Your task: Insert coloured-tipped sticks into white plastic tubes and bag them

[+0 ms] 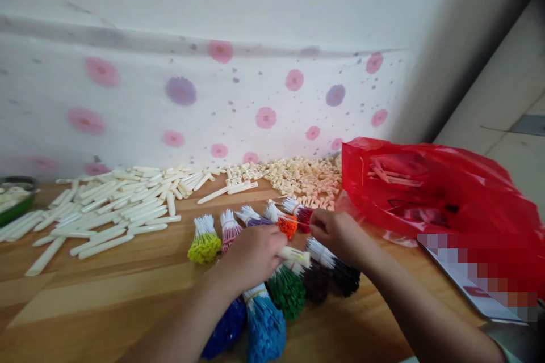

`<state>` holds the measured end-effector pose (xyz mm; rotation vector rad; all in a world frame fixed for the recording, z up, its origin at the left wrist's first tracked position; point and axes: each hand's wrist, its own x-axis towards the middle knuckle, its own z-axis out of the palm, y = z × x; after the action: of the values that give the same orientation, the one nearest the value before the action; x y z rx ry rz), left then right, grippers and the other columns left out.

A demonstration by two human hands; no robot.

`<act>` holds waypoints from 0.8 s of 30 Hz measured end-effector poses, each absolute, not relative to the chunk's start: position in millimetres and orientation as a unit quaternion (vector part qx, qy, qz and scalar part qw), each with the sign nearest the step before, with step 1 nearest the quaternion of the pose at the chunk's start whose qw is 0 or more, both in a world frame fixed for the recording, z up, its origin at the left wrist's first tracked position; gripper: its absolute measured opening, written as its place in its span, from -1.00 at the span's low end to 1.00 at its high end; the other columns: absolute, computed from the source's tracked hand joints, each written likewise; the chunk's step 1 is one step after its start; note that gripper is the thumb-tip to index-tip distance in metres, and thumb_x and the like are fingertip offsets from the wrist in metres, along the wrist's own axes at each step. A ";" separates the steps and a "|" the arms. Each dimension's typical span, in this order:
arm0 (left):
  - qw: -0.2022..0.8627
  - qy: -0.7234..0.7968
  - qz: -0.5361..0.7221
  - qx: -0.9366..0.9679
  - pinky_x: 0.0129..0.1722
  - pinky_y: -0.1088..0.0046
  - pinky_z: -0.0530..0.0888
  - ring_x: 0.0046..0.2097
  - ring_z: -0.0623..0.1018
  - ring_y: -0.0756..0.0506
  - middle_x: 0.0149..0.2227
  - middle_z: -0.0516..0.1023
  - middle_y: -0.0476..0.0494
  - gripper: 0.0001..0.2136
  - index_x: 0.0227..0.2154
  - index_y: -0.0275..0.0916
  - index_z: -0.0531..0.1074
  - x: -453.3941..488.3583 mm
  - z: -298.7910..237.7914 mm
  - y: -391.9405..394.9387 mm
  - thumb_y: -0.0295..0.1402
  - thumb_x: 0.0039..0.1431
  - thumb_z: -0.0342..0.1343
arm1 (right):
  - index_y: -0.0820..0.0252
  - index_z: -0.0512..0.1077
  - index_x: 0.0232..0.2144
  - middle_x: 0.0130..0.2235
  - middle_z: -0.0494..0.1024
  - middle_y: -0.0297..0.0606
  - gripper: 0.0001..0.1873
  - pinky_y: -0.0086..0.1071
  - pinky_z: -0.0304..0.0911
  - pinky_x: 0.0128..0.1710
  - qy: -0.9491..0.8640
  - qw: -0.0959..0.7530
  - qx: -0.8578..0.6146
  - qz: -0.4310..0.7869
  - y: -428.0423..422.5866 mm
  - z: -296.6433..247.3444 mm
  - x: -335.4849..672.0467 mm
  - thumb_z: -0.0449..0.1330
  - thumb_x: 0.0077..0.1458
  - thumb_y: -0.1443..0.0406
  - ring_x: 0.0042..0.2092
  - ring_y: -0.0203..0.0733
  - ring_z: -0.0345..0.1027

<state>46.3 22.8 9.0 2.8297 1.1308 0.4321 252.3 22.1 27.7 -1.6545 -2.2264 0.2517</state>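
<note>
Bright-blue-tipped white sticks (266,326) lie bundled at six o'clock; at five, the left hand (258,252) clasps a slotted cream plastic tube (299,257); at four, the right hand (340,233) pinches a thin white stick (298,220).

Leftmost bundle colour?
Leftmost bundle: yellow at one end, white at the other; head view.

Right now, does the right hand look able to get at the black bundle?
Probably yes: the black bundle lies close beside the right hand, largely uncovered, though that hand appears to pinch a thin white stick.
</note>
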 end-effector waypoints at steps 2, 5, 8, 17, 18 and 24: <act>0.030 0.405 0.200 0.892 -0.35 0.46 0.42 -0.33 0.50 -0.05 -0.38 0.50 -0.07 -0.81 -0.39 -0.24 0.43 31.6 14.7 16.5 -0.61 0.05 -0.03 | 0.21 0.40 -0.47 -0.53 0.46 -0.35 -0.85 -0.51 0.01 -0.52 -0.800 0.204 -0.553 0.111 17.2 31.9 248.4 0.05 0.08 0.37 -0.49 -0.33 0.27; 0.037 0.402 0.350 0.845 -0.20 0.39 0.43 -0.18 0.49 -0.09 -0.23 0.52 -0.12 -0.67 -0.24 -0.19 0.45 16.0 18.4 9.2 -0.66 0.00 -0.05 | 0.20 0.40 -0.50 -0.52 0.45 -0.39 -0.86 -0.54 0.07 -0.49 -0.817 0.256 -0.497 0.140 15.0 32.7 229.3 0.07 0.04 0.41 -0.47 -0.36 0.28; 0.025 0.392 0.354 0.849 -0.23 0.33 0.42 -0.22 0.49 -0.13 -0.27 0.57 -0.09 -0.68 -0.24 -0.15 0.49 8.8 13.9 6.2 -0.63 0.02 0.01 | 0.20 0.42 -0.52 -0.53 0.45 -0.38 -0.86 -0.54 0.12 -0.49 -0.822 0.344 -0.417 0.178 15.8 26.6 207.1 0.10 -0.02 0.46 -0.48 -0.35 0.29; 0.297 0.474 0.451 0.695 -0.51 0.52 0.41 -0.51 0.49 -0.02 -0.57 0.51 -0.01 -0.86 -0.57 -0.24 0.48 9.7 -1.0 0.9 -0.39 0.05 0.13 | 0.12 0.47 -0.21 -0.40 0.55 -0.32 -0.79 -0.45 0.33 -0.37 -0.632 0.503 -0.257 0.530 17.0 -3.4 186.9 0.24 0.03 0.31 -0.37 -0.31 0.44; 0.313 0.481 0.447 0.686 -0.52 0.52 0.41 -0.51 0.49 -0.03 -0.58 0.50 -0.01 -0.85 -0.58 -0.24 0.47 10.8 -1.0 0.6 -0.37 0.06 0.13 | 0.13 0.49 -0.23 -0.40 0.54 -0.31 -0.81 -0.45 0.33 -0.37 -0.633 0.509 -0.263 0.520 17.1 -3.6 187.5 0.24 0.03 0.31 -0.38 -0.31 0.43; 0.347 0.472 0.435 0.684 -0.48 0.50 0.42 -0.48 0.50 -0.03 -0.56 0.51 -0.01 -0.85 -0.56 -0.24 0.48 14.2 -2.1 0.1 -0.34 0.05 0.14 | 0.15 0.54 -0.26 -0.36 0.56 -0.24 -0.85 -0.39 0.33 -0.30 -0.686 0.523 -0.255 0.437 17.0 2.1 192.8 0.21 0.09 0.33 -0.31 -0.26 0.43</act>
<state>14.2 0.1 -2.1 1.7759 1.2237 1.1279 192.8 17.0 2.1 -0.6099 -1.6430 1.0461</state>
